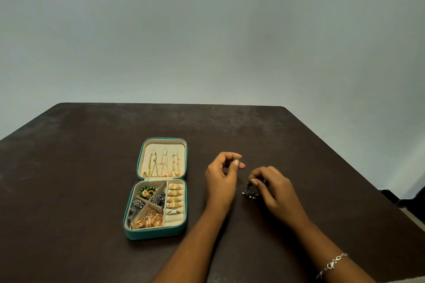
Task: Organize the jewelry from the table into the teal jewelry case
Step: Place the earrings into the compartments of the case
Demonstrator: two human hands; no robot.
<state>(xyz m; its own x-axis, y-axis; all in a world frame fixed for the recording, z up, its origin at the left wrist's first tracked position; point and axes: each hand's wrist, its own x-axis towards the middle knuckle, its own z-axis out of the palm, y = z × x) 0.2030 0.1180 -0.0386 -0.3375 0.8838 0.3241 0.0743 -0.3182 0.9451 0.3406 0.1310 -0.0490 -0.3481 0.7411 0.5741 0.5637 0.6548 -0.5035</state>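
Note:
The teal jewelry case (132,233) lies open on the brown table, left of both hands. Its lid holds three gold chains (163,164). The base holds gold rings (174,195) in a ring roll and several earrings (147,210) in triangular compartments. My left hand (220,179) pinches a small dark earring (236,160) between thumb and fingertips, raised right of the lid. My right hand (272,187) pinches a second dark silver earring (250,190), which dangles down just over the table.
The dark brown table (92,145) extends far behind and left of the case. Its right edge runs diagonally near a dark object (400,200). A silver bracelet (333,264) sits on my right wrist. A plain grey wall stands behind.

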